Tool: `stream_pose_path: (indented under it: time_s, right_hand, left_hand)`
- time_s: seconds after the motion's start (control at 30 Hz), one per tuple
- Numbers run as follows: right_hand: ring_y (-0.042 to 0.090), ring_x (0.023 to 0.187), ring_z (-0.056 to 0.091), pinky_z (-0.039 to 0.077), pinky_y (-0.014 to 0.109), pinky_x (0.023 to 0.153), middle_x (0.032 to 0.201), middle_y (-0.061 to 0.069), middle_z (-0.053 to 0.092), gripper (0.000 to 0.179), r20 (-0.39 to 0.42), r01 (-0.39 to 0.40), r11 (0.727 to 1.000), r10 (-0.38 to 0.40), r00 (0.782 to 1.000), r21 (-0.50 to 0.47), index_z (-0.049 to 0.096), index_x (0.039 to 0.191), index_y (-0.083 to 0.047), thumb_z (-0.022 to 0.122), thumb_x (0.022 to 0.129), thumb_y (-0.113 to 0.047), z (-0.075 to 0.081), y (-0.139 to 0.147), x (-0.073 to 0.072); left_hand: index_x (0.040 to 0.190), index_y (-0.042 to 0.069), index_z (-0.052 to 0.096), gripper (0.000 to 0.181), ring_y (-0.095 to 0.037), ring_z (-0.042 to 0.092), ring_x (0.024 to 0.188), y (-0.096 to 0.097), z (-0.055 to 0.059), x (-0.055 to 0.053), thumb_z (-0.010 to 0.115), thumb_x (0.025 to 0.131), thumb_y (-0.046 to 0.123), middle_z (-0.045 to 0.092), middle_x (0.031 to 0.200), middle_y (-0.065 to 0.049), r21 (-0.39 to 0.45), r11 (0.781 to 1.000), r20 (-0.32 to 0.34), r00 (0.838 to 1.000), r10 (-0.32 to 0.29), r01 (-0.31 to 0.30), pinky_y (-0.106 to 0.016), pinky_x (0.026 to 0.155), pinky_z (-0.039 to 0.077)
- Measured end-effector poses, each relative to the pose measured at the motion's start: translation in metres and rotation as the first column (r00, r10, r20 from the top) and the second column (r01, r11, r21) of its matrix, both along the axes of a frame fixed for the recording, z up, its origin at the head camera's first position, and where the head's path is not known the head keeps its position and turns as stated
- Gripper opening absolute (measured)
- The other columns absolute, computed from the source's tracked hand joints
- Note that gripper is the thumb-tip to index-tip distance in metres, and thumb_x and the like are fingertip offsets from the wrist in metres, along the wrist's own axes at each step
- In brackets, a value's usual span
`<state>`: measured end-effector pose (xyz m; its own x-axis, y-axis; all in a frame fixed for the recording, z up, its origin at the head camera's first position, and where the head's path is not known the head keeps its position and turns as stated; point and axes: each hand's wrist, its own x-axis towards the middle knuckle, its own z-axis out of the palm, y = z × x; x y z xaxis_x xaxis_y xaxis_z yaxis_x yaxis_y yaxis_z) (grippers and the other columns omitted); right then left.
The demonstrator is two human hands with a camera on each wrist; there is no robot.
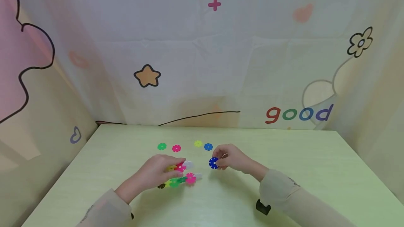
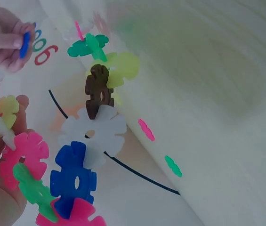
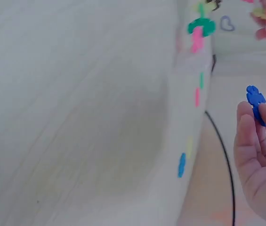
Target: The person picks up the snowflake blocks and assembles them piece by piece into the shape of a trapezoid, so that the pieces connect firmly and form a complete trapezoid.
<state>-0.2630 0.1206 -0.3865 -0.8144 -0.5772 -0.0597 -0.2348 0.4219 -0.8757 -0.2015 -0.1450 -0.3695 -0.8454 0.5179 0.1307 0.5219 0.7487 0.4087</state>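
Note:
My left hand (image 1: 153, 171) grips a chain of interlocked flower-shaped plastic discs, with pink, yellow and white ones between thumb and fingers. Below it the chain's other part loops round, showing a pink disc (image 1: 190, 180), green, yellow and brown ones. In the left wrist view a white disc (image 2: 107, 123) and a blue disc (image 2: 64, 183) also belong to the chain. To the right, my right hand (image 1: 233, 158) pinches a single dark blue disc (image 1: 211, 161) by its edge between thumb and fingers, raised over the table and apart from the chain.
Behind the hands, loose discs lie flat in a row on the pale table (image 1: 284, 157): green (image 1: 159, 146), pink (image 1: 174, 148), yellow (image 1: 196, 143) and blue (image 1: 206, 146). A printed curtain (image 1: 195, 62) closes off the table's far edge.

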Motion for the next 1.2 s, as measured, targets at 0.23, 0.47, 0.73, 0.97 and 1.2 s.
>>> stream_pose_path:
  time_s: [0.23,0.47,0.73,0.97,1.2]
  right_hand:
    - [0.014,0.066,0.061,0.052,0.043,0.067,0.081,0.009,0.057,0.017,0.063,0.035,0.996,-0.030,0.998,-0.079,0.057,0.096,0.005,0.059,0.081,-0.001,0.018,0.001,0.016]
    - [0.014,0.066,0.062,0.053,0.037,0.067,0.080,0.007,0.058,0.019,0.115,0.087,0.988,-0.073,0.991,-0.124,0.058,0.098,0.005,0.060,0.081,-0.002,0.022,-0.003,0.027]
    - [0.013,0.064,0.061,0.053,0.030,0.064,0.079,0.007,0.058,0.021,0.143,0.094,0.986,-0.074,0.987,-0.137,0.058,0.100,0.007,0.060,0.081,-0.002,0.022,-0.005,0.035]
    - [0.013,0.060,0.060,0.053,0.031,0.062,0.076,0.006,0.061,0.021,0.148,0.048,0.991,-0.029,0.989,-0.129,0.059,0.099,0.009,0.060,0.081,-0.001,0.022,-0.003,0.038]
    - [0.012,0.059,0.059,0.052,0.030,0.060,0.076,0.008,0.064,0.020,0.159,0.016,0.992,0.004,0.987,-0.123,0.060,0.098,0.009,0.059,0.081,-0.001,0.022,-0.002,0.040]
  left_hand:
    - [0.116,0.020,0.060,0.044,-0.005,0.058,0.083,0.014,-0.003,0.003,0.066,0.076,0.036,0.066,0.103,0.006,-0.015,1.000,-0.056,0.998,-0.007,0.006,-0.019,0.066,0.045]
    - [0.115,0.020,0.060,0.043,-0.002,0.055,0.077,0.022,-0.007,0.005,0.063,0.077,0.039,0.066,0.099,0.007,-0.040,0.999,-0.140,0.989,-0.041,0.036,-0.015,0.061,0.041]
    - [0.113,0.017,0.062,0.041,-0.008,0.059,0.077,0.027,-0.010,0.006,0.065,0.076,0.035,0.068,0.096,0.005,-0.053,0.996,-0.220,0.972,-0.078,0.068,-0.015,0.060,0.042]
    - [0.111,0.015,0.063,0.041,-0.008,0.061,0.080,0.030,-0.011,0.006,0.066,0.076,0.035,0.068,0.098,0.004,-0.082,0.992,-0.253,0.961,-0.112,0.094,-0.016,0.063,0.045]
    - [0.112,0.015,0.062,0.041,-0.007,0.061,0.078,0.035,-0.012,0.007,0.065,0.076,0.035,0.067,0.099,0.005,-0.116,0.985,-0.275,0.948,-0.159,0.131,-0.014,0.061,0.045]
